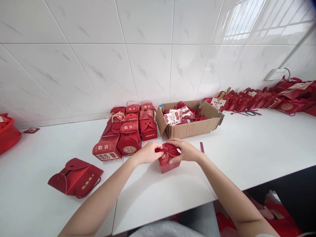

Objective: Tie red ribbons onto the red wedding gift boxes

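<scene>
A small red gift box [169, 164] stands on the white table in front of me, with a dark red ribbon [170, 150] across its folded top. My left hand [150, 153] is at the box's left side, its fingers closed on the ribbon. Round the right side and top of the same box curls my right hand [186, 150], thumb against the front and fingers behind the ribbon. Part of the ribbon is hidden by my fingers. Just right of that hand lies a thin dark red strip [202, 147].
Several closed red boxes [129, 140] stand grouped at back left. Beside them is an open cardboard box [194, 129] of printed cards and ribbons. A partly folded red box [76, 179] lies at left, near a red bag [8, 135]. Flat red boxes [243, 100] line the wall at right.
</scene>
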`<action>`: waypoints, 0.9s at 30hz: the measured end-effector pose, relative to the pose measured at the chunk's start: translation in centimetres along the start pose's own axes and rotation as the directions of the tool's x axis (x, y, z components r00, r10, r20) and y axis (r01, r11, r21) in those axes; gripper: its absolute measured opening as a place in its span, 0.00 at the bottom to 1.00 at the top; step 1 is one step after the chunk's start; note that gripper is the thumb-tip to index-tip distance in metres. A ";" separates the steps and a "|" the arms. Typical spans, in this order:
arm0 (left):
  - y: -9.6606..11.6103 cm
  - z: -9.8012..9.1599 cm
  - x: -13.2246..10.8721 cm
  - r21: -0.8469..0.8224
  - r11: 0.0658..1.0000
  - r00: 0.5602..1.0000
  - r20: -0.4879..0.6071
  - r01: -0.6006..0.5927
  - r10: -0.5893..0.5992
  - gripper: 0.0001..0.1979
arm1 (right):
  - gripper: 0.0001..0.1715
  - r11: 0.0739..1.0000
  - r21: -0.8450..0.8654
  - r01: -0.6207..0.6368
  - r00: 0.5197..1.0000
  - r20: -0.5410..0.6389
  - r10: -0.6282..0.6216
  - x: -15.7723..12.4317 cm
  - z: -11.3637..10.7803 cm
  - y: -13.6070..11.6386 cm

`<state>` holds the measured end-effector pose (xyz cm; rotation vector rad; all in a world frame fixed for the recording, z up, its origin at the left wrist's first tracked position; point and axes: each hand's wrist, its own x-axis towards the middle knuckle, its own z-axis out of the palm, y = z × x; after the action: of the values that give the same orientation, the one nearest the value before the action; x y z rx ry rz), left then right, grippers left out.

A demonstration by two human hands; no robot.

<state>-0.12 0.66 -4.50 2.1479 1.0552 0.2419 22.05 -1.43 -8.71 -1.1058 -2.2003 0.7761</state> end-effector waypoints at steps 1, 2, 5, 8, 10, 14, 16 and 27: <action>0.0 -0.1 0.0 -0.003 1.000 1.000 0.003 0.003 -0.003 0.10 | 0.47 1.000 0.001 -0.005 1.000 0.000 0.005 0.0 0.0 0.0; 0.1 -0.1 0.0 -0.004 1.000 1.000 0.007 0.005 -0.005 0.09 | 0.47 1.000 0.002 -0.010 1.000 0.001 0.010 -0.1 0.0 -0.1; 0.1 -0.3 0.0 -0.006 1.000 1.000 0.025 0.006 -0.006 0.09 | 0.47 1.000 0.002 -0.020 1.000 -0.002 0.020 -0.1 0.1 -0.2; 0.2 -0.4 0.0 -0.001 1.000 0.999 0.038 0.004 -0.004 0.09 | 0.47 1.000 0.001 -0.025 1.000 -0.009 0.025 -0.2 0.1 -0.3; 0.2 -0.4 0.0 0.004 1.000 0.999 0.041 0.002 -0.002 0.09 | 0.48 1.000 0.001 -0.030 1.000 -0.009 0.030 -0.3 0.2 -0.3; 0.2 -0.2 0.1 0.016 1.000 0.999 0.038 0.003 -0.003 0.10 | 0.47 0.999 -0.006 -0.039 0.999 -0.014 0.039 -0.4 0.2 -0.3; 0.2 -0.2 0.1 0.022 1.000 0.999 0.033 0.002 -0.003 0.11 | 0.47 0.999 -0.006 -0.040 0.999 -0.018 0.040 -0.4 0.2 -0.4; -0.1 0.2 -0.3 0.031 0.999 0.999 -0.034 -0.014 0.015 0.11 | 0.43 0.990 0.140 0.024 1.000 -0.013 -0.022 -0.8 -0.1 0.1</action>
<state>-0.31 0.42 -4.66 2.1862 1.0698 0.2723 22.60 -2.04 -8.83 -1.0113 -2.1101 0.8981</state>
